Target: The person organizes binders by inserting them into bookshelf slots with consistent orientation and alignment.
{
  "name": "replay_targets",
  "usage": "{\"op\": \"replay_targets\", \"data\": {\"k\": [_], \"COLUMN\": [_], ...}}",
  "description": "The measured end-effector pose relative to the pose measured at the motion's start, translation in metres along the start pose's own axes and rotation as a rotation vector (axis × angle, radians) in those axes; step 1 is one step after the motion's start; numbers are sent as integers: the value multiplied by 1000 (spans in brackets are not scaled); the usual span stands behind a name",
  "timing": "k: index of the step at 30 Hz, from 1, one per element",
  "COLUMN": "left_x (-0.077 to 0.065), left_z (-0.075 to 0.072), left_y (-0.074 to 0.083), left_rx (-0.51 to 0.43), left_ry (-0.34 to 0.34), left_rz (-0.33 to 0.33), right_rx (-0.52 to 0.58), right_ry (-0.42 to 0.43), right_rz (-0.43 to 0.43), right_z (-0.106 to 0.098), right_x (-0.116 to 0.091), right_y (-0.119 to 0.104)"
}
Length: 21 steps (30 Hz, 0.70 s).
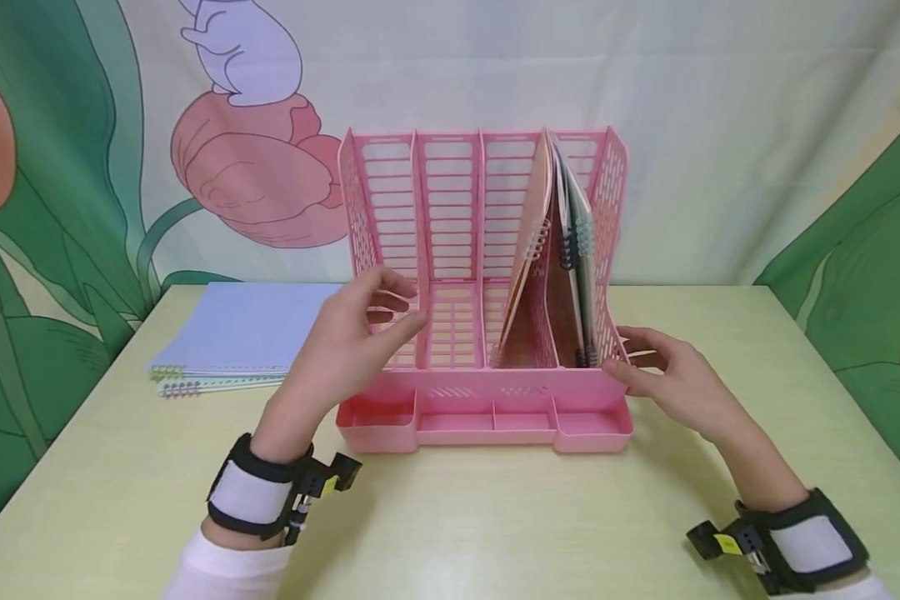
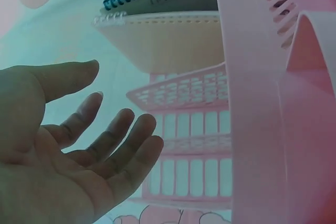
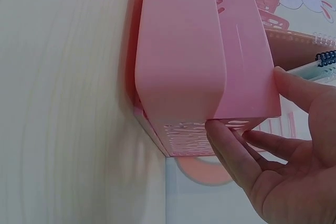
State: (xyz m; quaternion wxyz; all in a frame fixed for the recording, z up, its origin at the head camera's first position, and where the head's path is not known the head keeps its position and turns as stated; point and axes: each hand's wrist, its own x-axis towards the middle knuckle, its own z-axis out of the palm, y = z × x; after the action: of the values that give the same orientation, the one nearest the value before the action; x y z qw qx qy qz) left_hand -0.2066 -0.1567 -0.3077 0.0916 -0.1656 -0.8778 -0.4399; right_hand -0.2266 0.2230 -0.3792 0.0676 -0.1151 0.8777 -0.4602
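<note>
A pink desk file organizer (image 1: 450, 383) stands upright on the table, with tall slots behind and small trays along its front. Several spiral notebooks (image 1: 525, 250) lean in its two right-hand slots. My right hand (image 1: 675, 379) grips the organizer's right side, the thumb at the front corner and the fingers against the outer wall, as the right wrist view shows. In front of the left slots, my left hand (image 1: 360, 333) hovers with its fingers loosely bent and apart. Nothing lies between them in the left wrist view (image 2: 94, 145).
A stack of blue-covered spiral notebooks (image 1: 247, 329) lies flat on the table (image 1: 495, 517), left of the organizer. Behind the table hangs a printed curtain (image 1: 720, 167) with leaves, flowers and a rabbit. Both wrists wear camera straps.
</note>
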Motion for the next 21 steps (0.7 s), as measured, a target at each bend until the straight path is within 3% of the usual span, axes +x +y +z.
{"op": "replay_targets", "data": {"k": [4, 13, 21], "left_x": [-4, -15, -15], "left_z": [-13, -56, -68], "left_y": [-6, -24, -39], "left_rx": [10, 5, 12], "left_ry": [27, 166, 194], "left_rz": [-14, -91, -182], "right_rx": [-1, -4, 1], "right_ry": [3, 0, 2], "right_rz": [0, -10, 4], "right_z": [0, 0, 0], "right_x": [0, 0, 0], "right_y": [0, -2, 0]}}
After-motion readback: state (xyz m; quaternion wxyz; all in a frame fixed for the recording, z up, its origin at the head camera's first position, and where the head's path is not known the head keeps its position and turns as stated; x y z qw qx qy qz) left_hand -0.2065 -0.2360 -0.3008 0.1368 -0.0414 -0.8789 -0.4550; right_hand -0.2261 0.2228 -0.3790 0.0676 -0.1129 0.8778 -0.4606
